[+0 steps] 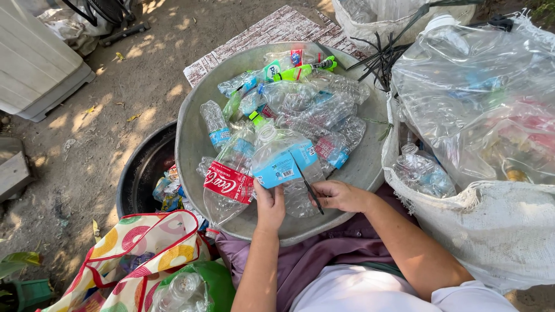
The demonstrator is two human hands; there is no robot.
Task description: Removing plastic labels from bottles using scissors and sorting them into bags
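patterned bag (139, 248) low at left | black tub (139, 173) beside it | left hand (269, 202) gripping clear bottle (286, 167) by its blue label, at near rim of metal basin (191, 138) | right hand (341, 195) closed on thin dark blade (305, 182) touching the label | white sack (497, 231) of bottles at right

There is one big grey metal basin (193, 138), and it holds about ten or more crushed plastic bottles (312, 110); an exact number cannot be told. One black tub (139, 167) stands beside it. There are two white sacks (497, 231), one colourful bag (144, 248), one thin blade (306, 182), and two hands: the left hand (270, 202) and the right hand (341, 195).
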